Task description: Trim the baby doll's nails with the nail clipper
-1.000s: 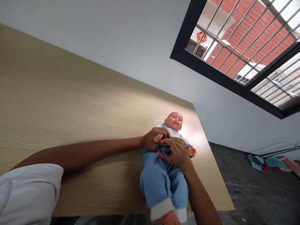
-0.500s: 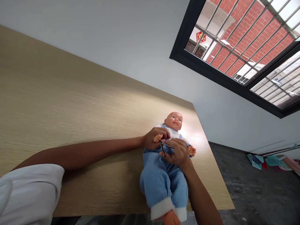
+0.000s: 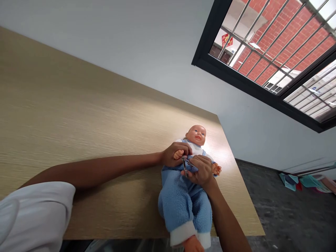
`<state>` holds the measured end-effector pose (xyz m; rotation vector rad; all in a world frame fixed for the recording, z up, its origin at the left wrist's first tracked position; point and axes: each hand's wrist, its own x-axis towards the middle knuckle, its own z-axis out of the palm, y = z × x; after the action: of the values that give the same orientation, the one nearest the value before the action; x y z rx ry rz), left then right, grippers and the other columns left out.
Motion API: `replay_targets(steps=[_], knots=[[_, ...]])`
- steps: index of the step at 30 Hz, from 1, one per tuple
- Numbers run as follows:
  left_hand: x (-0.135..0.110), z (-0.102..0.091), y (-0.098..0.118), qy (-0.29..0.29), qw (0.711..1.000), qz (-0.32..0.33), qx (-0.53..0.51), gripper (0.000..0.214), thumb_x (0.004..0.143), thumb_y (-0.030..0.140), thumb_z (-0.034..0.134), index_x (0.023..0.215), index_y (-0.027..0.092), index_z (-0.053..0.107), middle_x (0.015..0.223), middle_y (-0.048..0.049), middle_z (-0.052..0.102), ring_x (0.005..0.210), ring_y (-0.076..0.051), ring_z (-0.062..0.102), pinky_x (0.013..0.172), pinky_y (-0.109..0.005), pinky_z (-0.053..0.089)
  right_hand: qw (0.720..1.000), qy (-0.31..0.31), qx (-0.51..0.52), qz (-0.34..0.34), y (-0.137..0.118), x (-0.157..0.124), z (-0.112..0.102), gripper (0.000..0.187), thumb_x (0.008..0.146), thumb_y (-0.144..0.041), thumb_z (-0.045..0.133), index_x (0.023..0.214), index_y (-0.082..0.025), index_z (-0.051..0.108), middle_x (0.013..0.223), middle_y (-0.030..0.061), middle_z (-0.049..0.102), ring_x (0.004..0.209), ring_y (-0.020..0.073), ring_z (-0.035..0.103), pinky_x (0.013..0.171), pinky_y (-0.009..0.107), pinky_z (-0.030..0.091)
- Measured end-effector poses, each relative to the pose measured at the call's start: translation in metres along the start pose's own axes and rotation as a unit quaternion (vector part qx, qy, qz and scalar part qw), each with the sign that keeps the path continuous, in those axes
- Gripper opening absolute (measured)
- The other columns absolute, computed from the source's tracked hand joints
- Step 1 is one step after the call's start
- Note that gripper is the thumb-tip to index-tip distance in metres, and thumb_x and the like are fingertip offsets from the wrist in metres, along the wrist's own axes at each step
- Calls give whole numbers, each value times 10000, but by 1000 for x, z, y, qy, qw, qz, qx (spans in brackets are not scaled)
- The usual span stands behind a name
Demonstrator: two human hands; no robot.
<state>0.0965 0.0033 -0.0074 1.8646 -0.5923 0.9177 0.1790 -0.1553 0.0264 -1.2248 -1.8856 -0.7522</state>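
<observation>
A doll's hand point(image 3: 179, 154) is being held steady in the clenched left grip point(image 3: 169, 157), while nail clippers point(image 3: 185, 166) are being grasped close by the right grip point(image 3: 202, 171).

Baby doll point(image 3: 183, 199) on a table point(image 3: 78, 115) (window point(image 3: 249, 93) beyond it)

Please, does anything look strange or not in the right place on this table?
Yes: the baby doll lies very near the table's near edge, so its foot and white cuff stick out past that edge.

The bottom edge cuts off the baby doll's foot point(image 3: 193, 244); the hands point(image 3: 202, 170) hide the tip of the nail clipper point(image 3: 185, 166).
</observation>
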Motion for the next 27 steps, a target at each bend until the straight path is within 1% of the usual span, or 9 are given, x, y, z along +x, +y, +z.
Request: replay_targets(steps=[5, 8, 10, 13, 15, 17, 19, 22, 27], knots=[[0, 1, 0, 4, 1000, 4, -2, 308, 935, 367, 547, 711, 157, 526, 849, -107, 685, 745, -158, 641, 689, -264, 530, 999, -29, 14, 2, 0, 1, -1, 265, 1007, -403, 507, 1120, -167, 552, 720, 25, 674, 587, 156, 609, 562, 289, 472], [0, 1, -1, 6, 1000, 2, -1, 311, 935, 370, 547, 708, 158, 525, 851, -109, 689, 740, -156, 639, 684, -263, 530, 998, -54, 3, 7, 0, 1, -2, 241, 1013, -370, 474, 1095, -165, 571, 714, 28, 667, 596, 161, 602, 564, 295, 460], [0, 1, -1, 7, 1000, 1, -1, 318, 935, 385, 548, 712, 159, 526, 854, -112, 692, 744, -158, 641, 686, -264, 534, 998, -66, -9, 5, 0, -1, -2, 213, 1008, -315, 458, 1083, -161, 583, 693, 23, 650, 584, 160, 584, 554, 297, 443], [0, 1, -2, 3, 1000, 5, -4, 331, 930, 410, 553, 715, 159, 528, 855, -119, 692, 761, -162, 647, 695, -262, 539, 998, -62, -21, -1, 0, -2, -3, 196, 997, -260, 449, 1091, -154, 585, 672, 18, 630, 569, 156, 564, 553, 297, 437], [0, 0, -1, 5, 1000, 7, -1, 331, 927, 411, 558, 714, 159, 526, 848, -118, 690, 751, -159, 642, 686, -259, 536, 999, -40, -21, -3, 0, -1, -2, 198, 1005, -276, 444, 1105, -158, 568, 667, 16, 627, 560, 156, 558, 546, 297, 435], [0, 0, -1, 6, 1000, 7, 1, 320, 924, 400, 563, 718, 158, 527, 845, -116, 688, 739, -154, 633, 673, -254, 531, 1000, -12, -21, -4, -1, 0, -2, 213, 1013, -335, 460, 1103, -163, 549, 646, 8, 615, 535, 156, 543, 517, 294, 417], [0, 0, -1, 3, 1000, 7, 1, 304, 922, 382, 566, 723, 155, 532, 851, -116, 690, 743, -151, 631, 673, -250, 528, 1000, 4, -20, -7, -2, 2, -2, 248, 1012, -397, 484, 1091, -168, 537, 640, 3, 618, 523, 153, 545, 505, 291, 413], [0, 0, -1, 2, 1000, 8, 0, 297, 932, 359, 551, 719, 153, 533, 851, -113, 690, 753, -150, 635, 686, -248, 529, 1000, -8, -10, -13, -2, 3, -2, 272, 1018, -431, 483, 1084, -173, 538, 677, 15, 655, 546, 148, 579, 531, 288, 441], [0, 0, -1, 0, 1000, 1, 2, 328, 944, 380, 542, 704, 157, 523, 845, -110, 691, 741, -152, 633, 677, -255, 527, 998, -47, -25, -27, -1, 3, -2, 261, 1012, -403, 485, 1089, -167, 566, 687, 20, 669, 555, 151, 586, 534, 295, 417]])
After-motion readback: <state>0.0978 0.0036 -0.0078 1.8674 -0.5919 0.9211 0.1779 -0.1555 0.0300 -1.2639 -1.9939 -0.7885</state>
